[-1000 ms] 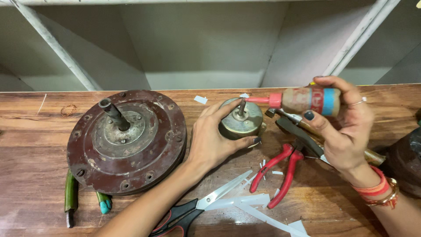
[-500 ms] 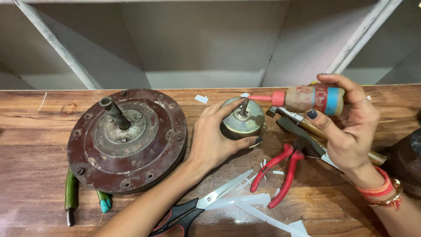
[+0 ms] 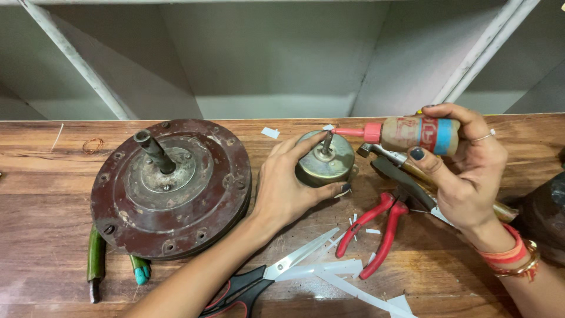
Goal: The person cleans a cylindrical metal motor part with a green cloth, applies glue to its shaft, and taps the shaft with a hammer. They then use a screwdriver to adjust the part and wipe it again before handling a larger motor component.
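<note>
Right hand (image 3: 465, 171) fingers (image 3: 419, 154) wrapped tight round a small bottle (image 3: 419, 134), held sideways, red nozzle (image 3: 352, 132) pointing left. Nozzle tip sits right at the top of the thin shaft (image 3: 326, 143) sticking up from a small round motor (image 3: 325, 160); touching or just short, can't tell. No drop or liquid visible at the tip.

Left hand (image 3: 288, 188) cups the small round motor from its left side, index finger lying over the top rim, thumb (image 3: 332, 191) curled under the front edge. Fingers closed on it, steadying it on the wooden table (image 3: 47, 224). Motor stands upright, near table centre, between the two hands.

Progress, judged from this: bottle is up and aimed, motor is held in place, so the set-up part looks done. Whether anything has come out onto the shaft isn't shown. Squeezing and putting the bottle down look still left.

Around: red-handled pliers (image 3: 376, 229) lie just right of the motor, under the right hand. A dark metal tool (image 3: 400, 176) lies between bottle and pliers, partly hidden. Scissors (image 3: 265, 280) with black handles lie near the front edge, blades open, next to white paper strips (image 3: 329, 271). Large rusty brown disc (image 3: 170, 188) with a thick centre shaft sits left of the left hand, touching its wrist side or just beside. Green-handled tool (image 3: 95, 262) pokes out from under the disc. Dark round object (image 3: 544, 215) at far right, cut off.
</note>
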